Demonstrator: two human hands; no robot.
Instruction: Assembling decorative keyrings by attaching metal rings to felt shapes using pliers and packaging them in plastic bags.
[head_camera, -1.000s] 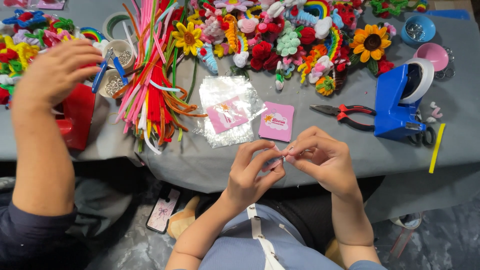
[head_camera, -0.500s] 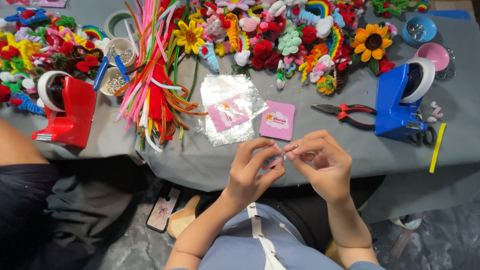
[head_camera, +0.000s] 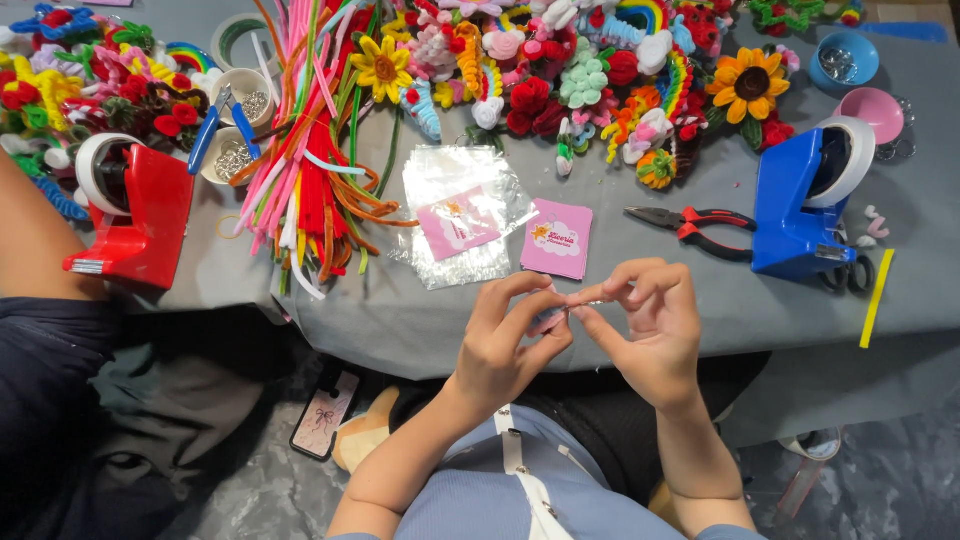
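Two hands I watch over the table's near edge, left hand (head_camera: 505, 345) and right hand (head_camera: 650, 325), fingertips pinched together on a small pink piece (head_camera: 549, 319), pink card (head_camera: 557, 238) just beyond.

A grey cloth-covered table (head_camera: 640, 300) is seen under everything. At nine o'clock a bright red plastic tape holder (head_camera: 140, 225) is found, and at three o'clock a bright blue plastic tape holder (head_camera: 795, 215). Pliers with red and black handles (head_camera: 700, 225) are seen beside the blue one. A small pink paper card (head_camera: 557, 238) with a tiny yellow flower picture is placed in the middle. Pink, orange, green and white fuzzy craft stems (head_camera: 315, 150) are piled at eleven o'clock. A yellow fuzzy sunflower with a brown middle (head_camera: 750, 83) is seen at one o'clock.
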